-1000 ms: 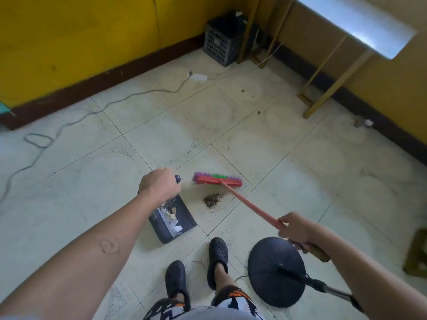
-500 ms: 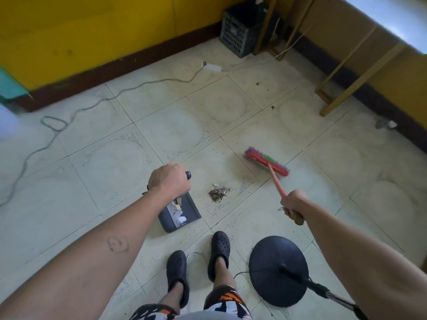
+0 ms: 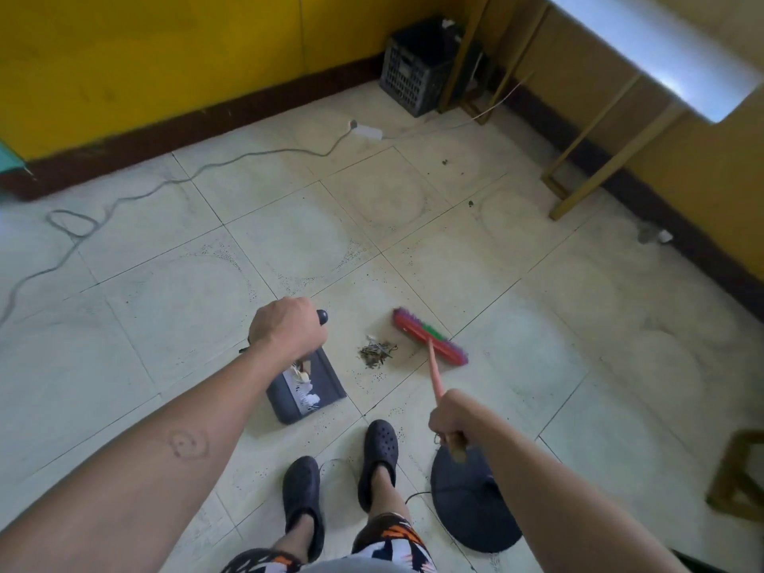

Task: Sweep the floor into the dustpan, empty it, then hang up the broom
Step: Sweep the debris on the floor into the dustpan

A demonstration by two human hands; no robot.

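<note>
You'll find no writing, number or brand here that can be read. The nearest thing to a sign is a faint round mark [image 3: 188, 444] on your left forearm [image 3: 136, 469] (a ring with a few dots inside), not lettering.

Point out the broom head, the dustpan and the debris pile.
broom head [image 3: 426, 336]: head view, red back.
dustpan [image 3: 326, 380]: head view, bare grey pan floor.
debris pile [image 3: 377, 350]: head view, heap's middle.

A plain room, home or small workroom: yellow walls [image 3: 124, 55] with dark skirting [image 3: 206, 130], pale tiled floor [image 3: 289, 225], a wooden-legged table [image 3: 661, 47], a plastic crate [image 3: 413, 76], a loose cable [image 3: 289, 150]
</note>
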